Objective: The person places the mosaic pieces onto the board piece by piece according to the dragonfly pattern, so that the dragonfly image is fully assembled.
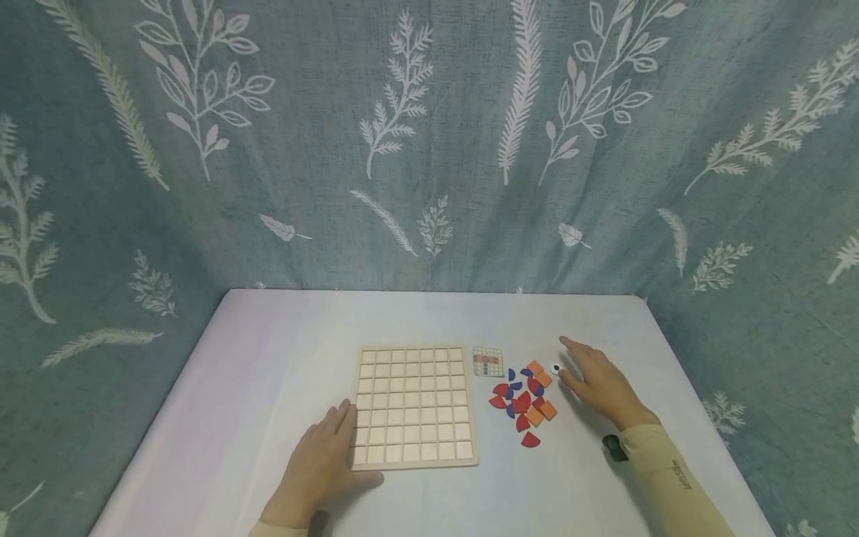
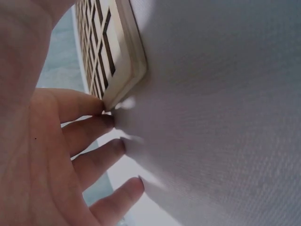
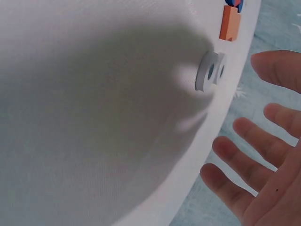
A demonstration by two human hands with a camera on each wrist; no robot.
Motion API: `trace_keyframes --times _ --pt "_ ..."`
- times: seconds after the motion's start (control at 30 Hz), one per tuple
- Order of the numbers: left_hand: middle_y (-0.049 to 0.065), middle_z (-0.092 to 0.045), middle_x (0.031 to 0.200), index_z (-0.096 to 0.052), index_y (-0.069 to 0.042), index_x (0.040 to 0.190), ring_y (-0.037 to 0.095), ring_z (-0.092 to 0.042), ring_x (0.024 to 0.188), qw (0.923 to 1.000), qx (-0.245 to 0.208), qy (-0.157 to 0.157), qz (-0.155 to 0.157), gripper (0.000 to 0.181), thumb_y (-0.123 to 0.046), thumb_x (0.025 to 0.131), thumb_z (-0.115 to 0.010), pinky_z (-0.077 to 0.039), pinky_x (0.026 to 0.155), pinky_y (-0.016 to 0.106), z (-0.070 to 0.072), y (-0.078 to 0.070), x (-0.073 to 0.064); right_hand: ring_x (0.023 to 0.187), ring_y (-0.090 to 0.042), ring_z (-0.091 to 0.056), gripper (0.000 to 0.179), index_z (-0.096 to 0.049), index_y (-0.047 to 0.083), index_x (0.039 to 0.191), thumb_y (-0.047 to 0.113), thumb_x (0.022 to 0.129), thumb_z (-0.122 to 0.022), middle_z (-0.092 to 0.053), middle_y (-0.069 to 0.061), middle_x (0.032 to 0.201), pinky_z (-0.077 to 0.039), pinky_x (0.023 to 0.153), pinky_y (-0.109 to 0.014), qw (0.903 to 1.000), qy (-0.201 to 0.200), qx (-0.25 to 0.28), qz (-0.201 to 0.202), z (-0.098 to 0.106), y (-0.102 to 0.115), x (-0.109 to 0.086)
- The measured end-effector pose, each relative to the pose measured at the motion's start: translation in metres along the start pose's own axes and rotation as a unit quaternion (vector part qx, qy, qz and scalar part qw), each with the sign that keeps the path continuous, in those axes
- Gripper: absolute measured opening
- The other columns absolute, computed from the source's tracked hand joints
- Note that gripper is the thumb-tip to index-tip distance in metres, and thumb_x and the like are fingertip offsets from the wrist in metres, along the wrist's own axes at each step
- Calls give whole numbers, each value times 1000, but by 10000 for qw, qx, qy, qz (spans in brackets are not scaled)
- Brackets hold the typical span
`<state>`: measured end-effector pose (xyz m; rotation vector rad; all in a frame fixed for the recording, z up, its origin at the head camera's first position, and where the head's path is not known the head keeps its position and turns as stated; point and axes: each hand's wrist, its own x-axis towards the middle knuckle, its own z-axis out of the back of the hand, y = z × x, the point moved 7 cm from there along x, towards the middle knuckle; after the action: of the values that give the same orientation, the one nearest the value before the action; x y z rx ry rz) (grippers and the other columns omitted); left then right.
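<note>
In the head view, a square wooden grid board [image 1: 413, 409] lies flat, its cells bare. My left hand [image 1: 322, 459] rests at its lower left corner, thumb spread along the near side. The left wrist view shows straight fingers [image 2: 87, 135] with the index fingertip right at the board's corner [image 2: 136, 70]. On the right, my right hand [image 1: 604, 388] hovers with fingers spread and nothing in them. Close by its thumb is a small white disc [image 1: 556, 369] with a dark centre. From the right wrist, two such white discs [image 3: 202, 75] appear side by side below the fingers [image 3: 256, 143].
Between board and right hand lie several loose pieces: red wedges [image 1: 530, 440], orange squares [image 1: 548, 410] and blue half-rounds [image 1: 511, 374]. A small patterned grid card [image 1: 488, 362] lies by the board's upper right corner. A leaf-print curtain [image 1: 429, 149] surrounds the white table [image 1: 268, 350].
</note>
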<state>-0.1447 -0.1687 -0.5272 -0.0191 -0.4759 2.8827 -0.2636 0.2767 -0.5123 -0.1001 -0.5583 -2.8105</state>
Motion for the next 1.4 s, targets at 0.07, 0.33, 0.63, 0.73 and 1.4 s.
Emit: trace_keyframes --times 0.07,0.33,0.63,0.73,1.4 --pt "26 -42 154 -43 9 147 48 -42 139 10000 15 -47 -14 118 -67 67 -83 -39 110 61 0 0 1 136 -45 -45 67 -42 3 152 19 94 -73 -49 -25 148 -38 111 -62 9999 124 -53 -106 -3 -1 2" --pt "28 -44 152 -45 10 146 49 -43 137 9999 -146 4 8 115 -63 67 -85 -40 110 60 3 1 1 129 -42 -53 50 -60 4 138 18 92 -75 -61 -21 136 -44 107 -60 9984 399 -329 -225 -15 2 9" --pt "27 -45 151 -46 9 145 49 -44 136 9997 -218 12 127 115 -62 65 -87 -39 112 59 1 7 2 115 -38 -61 35 -71 5 123 15 90 -77 -68 -16 118 -50 102 -57 9988 299 -361 -149 -13 8 16" --pt "26 -43 153 -45 8 147 49 -43 137 9995 -239 99 158 116 -64 66 -85 -38 112 60 -3 8 3 112 -37 -63 31 -74 5 119 14 89 -78 -69 -14 113 -51 99 -56 9984 308 -449 -174 -13 7 18" --pt "26 -37 157 -40 9 150 50 -37 141 9993 -199 263 175 117 -70 72 -77 -37 110 65 -3 2 5 101 -32 -66 29 -73 5 114 19 89 -78 -70 -10 103 -56 92 -53 9977 321 -442 -391 -7 3 24"
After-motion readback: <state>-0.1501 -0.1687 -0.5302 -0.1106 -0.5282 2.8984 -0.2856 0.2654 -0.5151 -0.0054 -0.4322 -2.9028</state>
